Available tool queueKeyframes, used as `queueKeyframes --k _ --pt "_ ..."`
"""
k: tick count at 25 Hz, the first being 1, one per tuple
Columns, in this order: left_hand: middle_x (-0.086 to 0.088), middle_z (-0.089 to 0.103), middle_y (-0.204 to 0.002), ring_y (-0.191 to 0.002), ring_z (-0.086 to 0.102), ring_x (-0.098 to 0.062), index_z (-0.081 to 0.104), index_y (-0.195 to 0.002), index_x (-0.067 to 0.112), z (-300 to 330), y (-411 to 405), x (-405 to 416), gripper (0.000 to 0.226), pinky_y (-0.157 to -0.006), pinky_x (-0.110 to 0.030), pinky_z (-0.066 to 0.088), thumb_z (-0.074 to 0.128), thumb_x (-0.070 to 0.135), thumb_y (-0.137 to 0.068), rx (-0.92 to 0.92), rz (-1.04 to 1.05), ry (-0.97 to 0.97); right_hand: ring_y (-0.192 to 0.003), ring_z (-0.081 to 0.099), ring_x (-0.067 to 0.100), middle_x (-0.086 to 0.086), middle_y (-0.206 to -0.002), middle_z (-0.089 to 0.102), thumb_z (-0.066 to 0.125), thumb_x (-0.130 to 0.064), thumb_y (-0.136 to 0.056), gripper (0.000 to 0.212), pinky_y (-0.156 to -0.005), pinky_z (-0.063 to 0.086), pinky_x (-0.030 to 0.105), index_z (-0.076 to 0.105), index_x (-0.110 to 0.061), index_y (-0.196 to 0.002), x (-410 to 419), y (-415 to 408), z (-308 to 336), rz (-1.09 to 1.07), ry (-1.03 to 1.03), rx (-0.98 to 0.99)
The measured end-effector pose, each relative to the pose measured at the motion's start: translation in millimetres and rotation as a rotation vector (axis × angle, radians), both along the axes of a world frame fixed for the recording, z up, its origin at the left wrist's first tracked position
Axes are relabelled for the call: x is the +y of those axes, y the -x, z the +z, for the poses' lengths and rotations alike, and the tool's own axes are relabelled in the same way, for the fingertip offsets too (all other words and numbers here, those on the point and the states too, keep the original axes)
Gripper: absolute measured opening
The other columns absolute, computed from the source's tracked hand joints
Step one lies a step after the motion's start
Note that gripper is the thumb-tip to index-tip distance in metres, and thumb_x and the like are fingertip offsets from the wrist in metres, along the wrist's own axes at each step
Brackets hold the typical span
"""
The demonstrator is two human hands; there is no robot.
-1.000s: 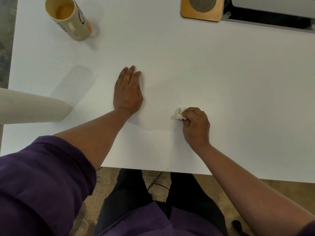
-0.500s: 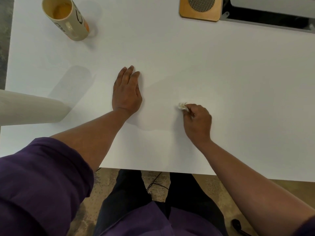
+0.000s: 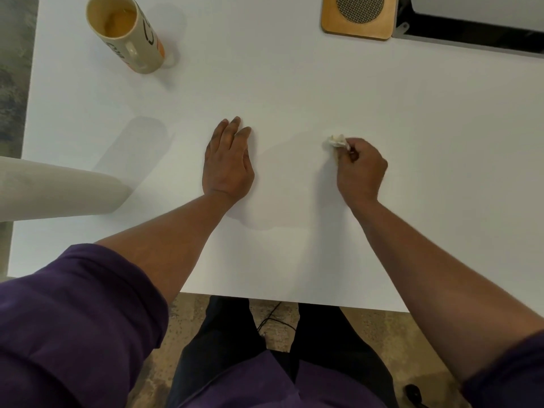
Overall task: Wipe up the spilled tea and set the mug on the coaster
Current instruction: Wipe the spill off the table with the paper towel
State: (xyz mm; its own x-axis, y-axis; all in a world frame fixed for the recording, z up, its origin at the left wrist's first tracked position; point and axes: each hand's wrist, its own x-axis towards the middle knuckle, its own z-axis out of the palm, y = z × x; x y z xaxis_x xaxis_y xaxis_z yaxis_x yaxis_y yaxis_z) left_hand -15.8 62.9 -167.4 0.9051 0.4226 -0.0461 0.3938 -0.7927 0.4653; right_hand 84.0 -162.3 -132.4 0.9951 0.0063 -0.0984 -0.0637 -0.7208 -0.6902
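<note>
A tall beige mug with tea at its bottom stands upright at the far left of the white table. The square wooden coaster with a round mesh centre lies at the far right, with nothing on it. My right hand pinches a small crumpled tissue against the table, right of centre. My left hand lies flat on the table with straight fingers, near the middle. A faint damp sheen shows on the table between my hands.
A pale cylindrical object juts in from the left edge over the table. A dark recess with a white device sits at the far right behind the coaster. The table's near edge runs just above my lap.
My right hand has slid the tissue away from me and slightly right across the table. My left hand has stayed flat in place.
</note>
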Motion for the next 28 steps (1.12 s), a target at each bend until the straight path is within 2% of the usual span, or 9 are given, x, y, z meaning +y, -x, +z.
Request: queueKeyframes --k 5,8,10,14,18,21,23,26,28 --pt "-0.007 0.042 -0.159 -0.151 0.028 -0.029 0.054 -0.142 0.013 0 -1 0 0.041 -0.123 -0.041 0.024 0.038 0.015 -0.104 -0.007 0.0 -0.004 -0.095 0.07 0.021 0.001 -0.102 0.077 0.061 -0.014 -0.09 0.022 -0.086 0.053 0.036 0.079 -0.017 -0.103 59 -20 1 0.264 -0.04 0.01" --pt "-0.007 0.041 -0.16 -0.152 0.027 -0.028 0.053 -0.143 0.014 -1 0 1 0.042 -0.123 -0.04 0.023 0.038 0.016 -0.104 0.001 -0.003 0.0 -0.098 0.07 0.024 0.004 -0.104 0.078 0.058 0.0 -0.085 0.03 -0.087 0.051 0.029 0.079 -0.013 -0.101 73 -7 -1 0.555 -0.032 -0.018" --pt "-0.007 0.041 -0.16 -0.152 0.026 -0.028 0.052 -0.143 0.014 -2 0 2 0.042 -0.123 -0.04 0.023 0.037 0.016 -0.104 0.0 -0.007 0.004 -0.093 0.069 0.026 0.006 -0.1 0.077 0.056 0.008 -0.079 0.035 -0.084 0.05 0.029 0.079 -0.01 -0.099 69 1 -2 0.755 -0.018 -0.005" --pt "-0.008 0.042 -0.159 -0.151 0.028 -0.029 0.053 -0.142 0.013 -2 0 2 0.042 -0.123 -0.041 0.023 0.038 0.016 -0.103 -0.012 -0.008 0.0 -0.085 0.064 0.031 0.003 -0.093 0.076 0.055 0.015 -0.071 0.038 -0.079 0.05 0.04 0.076 -0.01 -0.09 34 14 2 1.122 0.057 0.017" --pt "-0.007 0.042 -0.159 -0.151 0.028 -0.028 0.053 -0.142 0.014 -4 0 2 0.042 -0.123 -0.039 0.022 0.037 0.015 -0.103 -0.018 -0.01 -0.006 -0.093 0.059 0.03 -0.001 -0.097 0.075 0.052 0.017 -0.068 0.045 -0.083 0.049 0.045 0.075 -0.012 -0.092 -6 12 18 1.336 0.23 0.169" --pt "-0.007 0.042 -0.159 -0.151 0.028 -0.028 0.053 -0.142 0.014 -4 1 2 0.043 -0.123 -0.04 0.023 0.037 0.013 -0.102 -0.019 -0.007 -0.004 -0.095 0.062 0.03 0.005 -0.097 0.074 0.059 0.011 -0.074 0.034 -0.083 0.051 0.042 0.075 -0.012 -0.093 -31 -11 32 1.194 0.349 0.26" --pt "-0.006 0.041 -0.159 -0.152 0.027 -0.027 0.053 -0.142 0.015 -5 1 2 0.044 -0.123 -0.039 0.022 0.037 0.013 -0.102 -0.015 -0.005 -0.003 -0.088 0.066 0.025 0.004 -0.093 0.075 0.063 0.003 -0.083 0.025 -0.078 0.053 0.034 0.074 -0.017 -0.094 -39 -23 43 0.891 0.203 0.405" --pt "-0.005 0.041 -0.16 -0.152 0.026 -0.027 0.052 -0.143 0.015 -5 1 2 0.043 -0.123 -0.038 0.022 0.037 0.015 -0.102 -0.013 -0.002 0.004 -0.07 0.06 0.019 0.004 -0.081 0.069 0.067 -0.002 -0.082 0.021 -0.058 0.047 0.023 0.063 -0.018 -0.094 -32 -23 47 0.446 -0.185 0.68" --pt "-0.006 0.041 -0.16 -0.152 0.027 -0.027 0.053 -0.143 0.015 -5 2 1 0.043 -0.123 -0.039 0.022 0.037 0.015 -0.102 -0.019 -0.004 0.003 -0.067 0.055 0.019 0.006 -0.078 0.062 0.068 -0.002 -0.078 0.023 -0.047 0.044 0.019 0.058 -0.018 -0.09 -24 -18 37 0.24 -0.146 0.677"
